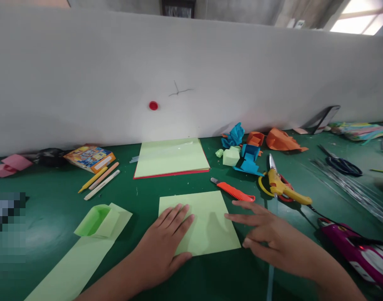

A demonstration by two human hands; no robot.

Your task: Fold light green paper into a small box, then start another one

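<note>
A left hand (166,246) lies flat, fingers parted, on a pale green paper sheet (214,228) on the green table (141,192) before us; the right hand (271,234), fingers spread, is at the sheet's right edge, near an orange cutter (233,191) and a yellow glue gun (284,190).

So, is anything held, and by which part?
Nothing is grasped; the left hand lies flat on the green sheet, the right hand open near its right edge.

A red disc (153,105) is on the white wall (84,75); at right, a phone (325,120) stands tilted by that wall, beside colourful strips (357,130), with dark-handled scissors (345,165) nearer on the green surface (229,278); at left, a printed box (91,157) lies beside a black bundle (51,158).
</note>
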